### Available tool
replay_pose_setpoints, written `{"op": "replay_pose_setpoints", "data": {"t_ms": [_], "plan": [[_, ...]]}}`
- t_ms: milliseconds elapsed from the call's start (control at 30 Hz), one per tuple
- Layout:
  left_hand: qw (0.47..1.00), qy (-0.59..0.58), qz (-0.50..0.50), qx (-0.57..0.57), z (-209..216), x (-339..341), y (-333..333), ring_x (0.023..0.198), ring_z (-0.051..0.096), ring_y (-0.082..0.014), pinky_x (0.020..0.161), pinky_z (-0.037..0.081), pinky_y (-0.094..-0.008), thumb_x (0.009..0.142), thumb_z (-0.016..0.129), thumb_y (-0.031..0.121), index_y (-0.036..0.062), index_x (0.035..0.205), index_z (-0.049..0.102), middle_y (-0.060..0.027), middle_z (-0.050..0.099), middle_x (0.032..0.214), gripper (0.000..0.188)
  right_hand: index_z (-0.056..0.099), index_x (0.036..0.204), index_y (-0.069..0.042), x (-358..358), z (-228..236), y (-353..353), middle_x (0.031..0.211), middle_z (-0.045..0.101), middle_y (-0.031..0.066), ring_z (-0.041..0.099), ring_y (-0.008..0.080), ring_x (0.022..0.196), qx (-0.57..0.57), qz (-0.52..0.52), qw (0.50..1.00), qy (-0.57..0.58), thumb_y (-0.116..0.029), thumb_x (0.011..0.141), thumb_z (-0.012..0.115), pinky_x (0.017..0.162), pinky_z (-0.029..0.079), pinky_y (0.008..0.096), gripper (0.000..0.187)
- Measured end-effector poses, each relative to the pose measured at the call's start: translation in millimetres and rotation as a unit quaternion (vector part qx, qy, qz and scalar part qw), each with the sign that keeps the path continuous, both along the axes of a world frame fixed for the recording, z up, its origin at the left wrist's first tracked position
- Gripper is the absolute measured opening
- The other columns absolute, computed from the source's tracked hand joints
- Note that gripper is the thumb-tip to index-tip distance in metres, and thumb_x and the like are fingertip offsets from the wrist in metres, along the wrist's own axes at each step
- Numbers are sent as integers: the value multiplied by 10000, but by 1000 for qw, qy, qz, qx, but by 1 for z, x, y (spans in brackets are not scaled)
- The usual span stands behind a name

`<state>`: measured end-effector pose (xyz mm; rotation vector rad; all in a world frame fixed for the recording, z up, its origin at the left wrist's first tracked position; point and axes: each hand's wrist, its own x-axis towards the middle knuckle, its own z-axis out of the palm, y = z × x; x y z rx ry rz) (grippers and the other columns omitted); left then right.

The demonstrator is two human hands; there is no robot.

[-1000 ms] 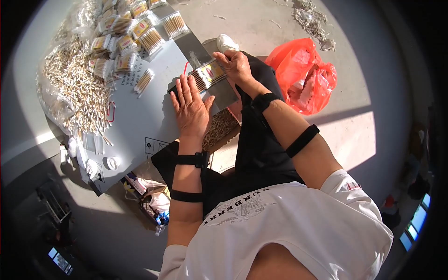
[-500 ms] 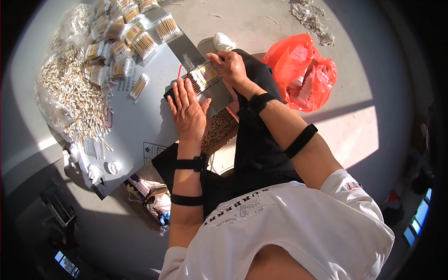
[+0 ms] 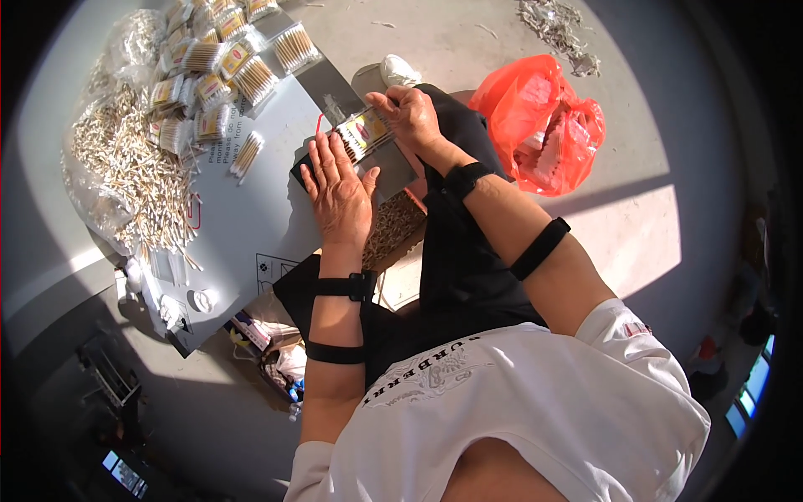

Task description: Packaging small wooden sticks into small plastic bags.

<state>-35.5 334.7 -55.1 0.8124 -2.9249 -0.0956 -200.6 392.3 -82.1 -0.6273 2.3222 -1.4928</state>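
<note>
Grey floor (image 3: 452, 58), part sunlit, part shaded; grey printed tabletop (image 3: 238, 217) set at an angle, its dark edge toward the person's knee.

Count: one heap of loose cotton swabs (image 3: 134, 167) in clear plastic at left; over ten filled packets (image 3: 238, 58) piled at the far end, overlapping, exact number not determinable; one loose bundle of swabs (image 3: 246, 157) alone on the tabletop; one red plastic bag (image 3: 506, 109) on the floor at right; one pile of pale scraps (image 3: 552, 33) beyond it; four black straps (image 3: 540, 249), two per arm.

One swab packet (image 3: 365, 134) lies between the hands at the tabletop's right edge, yellow-and-white label up. Left hand (image 3: 341, 192): palm down, fingers extended and unclenched, fingertips against the packet's left end. Right hand (image 3: 411, 121): fingers curled, gripping the packet's right end. Both forearms reach forward, converging.
</note>
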Motion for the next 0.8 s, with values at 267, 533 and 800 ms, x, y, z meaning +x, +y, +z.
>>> {"op": "replay_pose_setpoints", "data": {"t_ms": [267,533,800], "plan": [[1000,-3,5,4,0,-2,2,1441,173,-309,1155,161,-499,891,576,456,16,1474,226,-165,193,1549,811,564,690,15,1,0,-1,545,416,135,354,160,537,1,-3,1000,9,-426,875,664,517,392,354,488],[986,133,17,100,2,-1,1,1427,197,-348,1150,194,-481,936,554,315,1,1467,238,-207,196,1537,693,559,703,9,1,2,2,550,435,132,382,179,537,-8,-5,999,31,-463,871,654,530,403,359,509],[707,530,155,442,8,-15,-7,1403,259,-318,1167,177,-407,1003,421,349,-54,1450,235,-266,232,1504,630,566,746,33,0,5,4,560,424,110,364,146,558,-28,-2,999,-17,-399,911,625,536,398,337,466]]}}
